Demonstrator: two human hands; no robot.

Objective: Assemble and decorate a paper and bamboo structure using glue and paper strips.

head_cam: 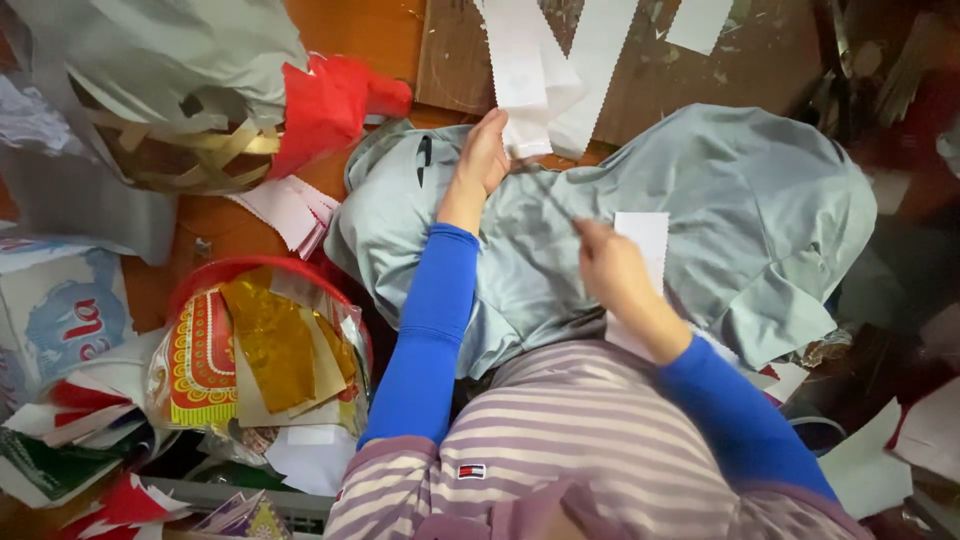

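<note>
On the grey cloth (740,200) over the bench: left hand (484,155) pinching a white paper strip (525,70), right hand (610,262) clenched on a thin tool (548,195), best kept taut and steady.

Orange floor (365,30) under grey cloth (760,190)

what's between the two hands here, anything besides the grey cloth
In the head view, a thin dark strand or tool, blurred, runs from the left hand to the right hand, over the grey cloth. Nothing else lies there.
</note>
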